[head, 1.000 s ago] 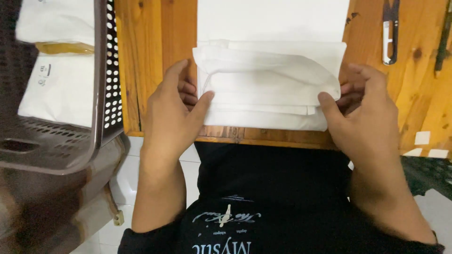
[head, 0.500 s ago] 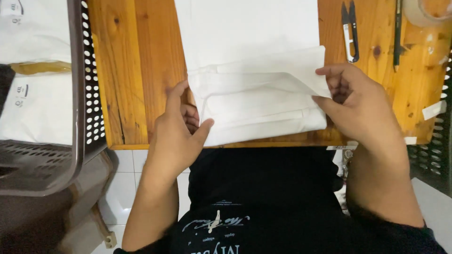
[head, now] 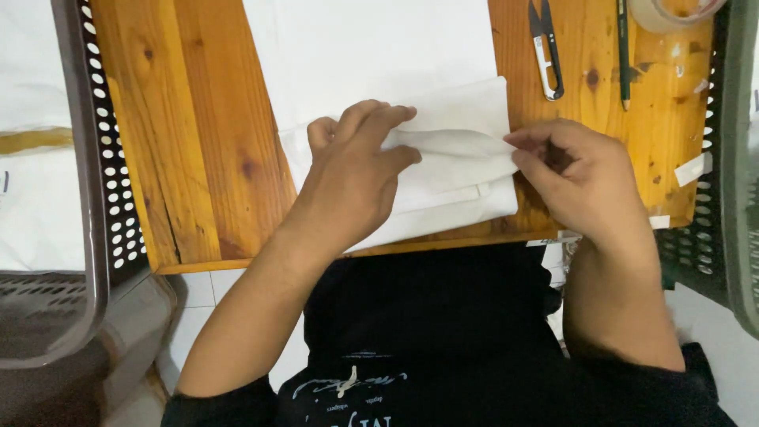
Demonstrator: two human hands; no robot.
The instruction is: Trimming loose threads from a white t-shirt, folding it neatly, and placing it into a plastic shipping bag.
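From the head camera, I am pressing my left hand [head: 352,178] flat, fingers spread, on the folded white cloth [head: 458,170], while my right hand [head: 581,182] is pinching its right edge. If my pinch is slipping, the fold may be springing open.

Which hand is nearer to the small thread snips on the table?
Right. The right hand pinches the white fabric's edge just below the thread snips; the left hand presses the fabric farther left.

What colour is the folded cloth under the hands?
White, plain, no pattern: the folded cloth on the wooden table. Shows best in the head view.
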